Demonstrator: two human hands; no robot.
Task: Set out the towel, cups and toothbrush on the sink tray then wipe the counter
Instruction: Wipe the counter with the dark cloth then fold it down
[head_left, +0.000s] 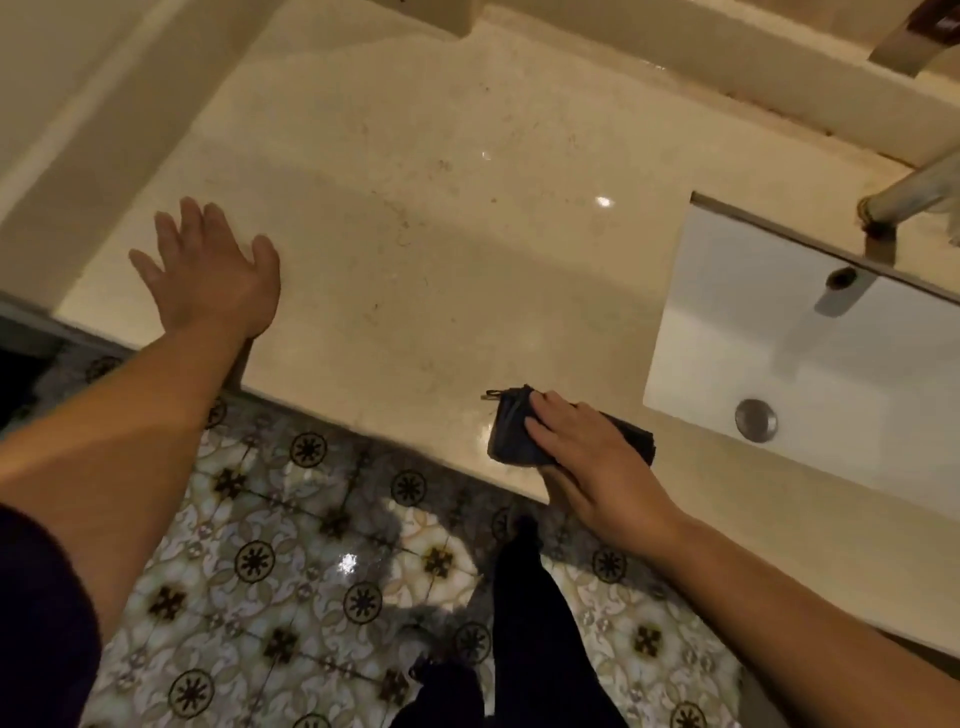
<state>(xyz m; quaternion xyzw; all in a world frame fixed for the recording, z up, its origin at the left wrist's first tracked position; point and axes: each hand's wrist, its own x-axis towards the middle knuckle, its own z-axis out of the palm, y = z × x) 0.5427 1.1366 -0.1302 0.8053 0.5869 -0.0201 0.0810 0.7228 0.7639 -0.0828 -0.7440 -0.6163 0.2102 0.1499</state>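
Beige marble counter fills the head view, speckled w/ dark flecks and a couple of bright light glints; its near edge runs diagonally from left down to right. Dark cloth sits folded on the counter right at that near edge, just left of the white sink basin. Cloth's long axis runs roughly left-right, tilted a bit so the right end sits nearer; a small loop or tag sticks out at its far-left corner. Right hand lies flat on top of the cloth, fingers together and pointing left/far, palm pressing it down, thumb tucked under by the counter edge. Left hand is well apart to the left, open wide w/ fingers spread, palm flat on the counter near its left end, holding nothing. Basin has a round metal drain near the front and an overflow hole on its far wall; a chrome faucet spout reaches in from the right. Below the counter, patterned floor tiles w/ dark medallions, plus the person's dark trouser leg.
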